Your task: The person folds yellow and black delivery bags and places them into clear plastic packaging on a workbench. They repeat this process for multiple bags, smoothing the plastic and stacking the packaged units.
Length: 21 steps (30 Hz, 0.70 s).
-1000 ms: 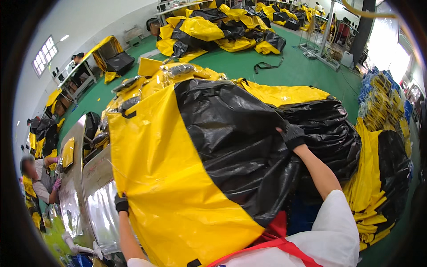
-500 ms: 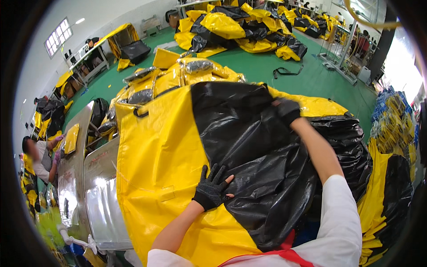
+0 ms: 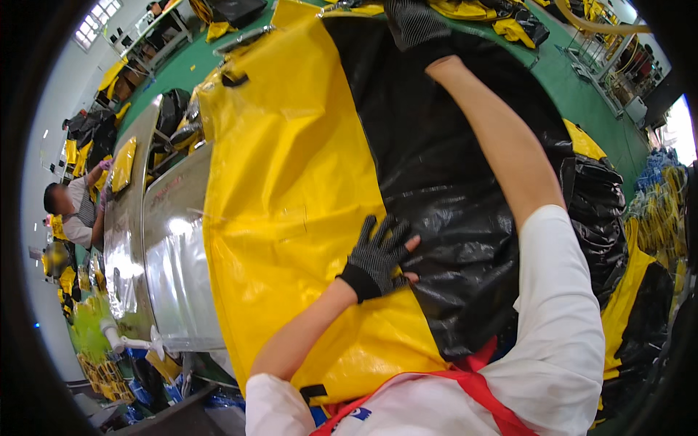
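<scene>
A large tarpaulin-like piece, yellow point(image 3: 280, 174) on the left and black point(image 3: 465, 240) on the right, spreads before me. My left hand point(image 3: 376, 260), in a dark knit glove with bare thumb and fingertip, lies open and flat near the seam between the two colours, fingers spread. My right arm stretches across the black part, and my right hand point(image 3: 418, 27), gloved alike, is at its far edge. The fingers of that hand run into the picture's dark upper edge, so their grip is hidden. Small black loops point(image 3: 234, 78) sit on the yellow part.
A shiny metal table point(image 3: 182, 269) stands to the left; beyond it a person point(image 3: 76, 207) handles a yellow package point(image 3: 123, 166). Folded black material point(image 3: 598, 211) is stacked at right, near bundled yellow and blue strips point(image 3: 658, 203). Green floor point(image 3: 607, 138) shows behind.
My right hand has swept farther away, carrying the black side outward and flattening it. My left hand stays flat on the sheet. The view has tilted downward.
</scene>
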Motion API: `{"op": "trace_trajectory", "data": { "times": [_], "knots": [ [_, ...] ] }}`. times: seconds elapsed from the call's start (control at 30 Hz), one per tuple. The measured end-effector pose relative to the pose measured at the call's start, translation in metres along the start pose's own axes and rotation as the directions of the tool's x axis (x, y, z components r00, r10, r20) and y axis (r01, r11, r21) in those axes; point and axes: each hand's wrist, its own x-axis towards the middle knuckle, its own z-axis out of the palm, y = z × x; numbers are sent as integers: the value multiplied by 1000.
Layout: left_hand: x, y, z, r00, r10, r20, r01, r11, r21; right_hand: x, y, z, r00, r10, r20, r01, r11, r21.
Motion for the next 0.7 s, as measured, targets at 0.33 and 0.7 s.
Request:
{"op": "trace_trajectory", "data": {
  "times": [0.33, 0.7],
  "knots": [
    [0, -15, 16, 951, -76, -301, 58, 996, -67, -162, -195, -342, 692, 109, 713, -389, 889, 242],
    [-157, -76, -11, 951, -215, -221, 257, 949, 184, -220, -240, -321, 714, -64, 698, -189, 941, 280]
  ]
}}
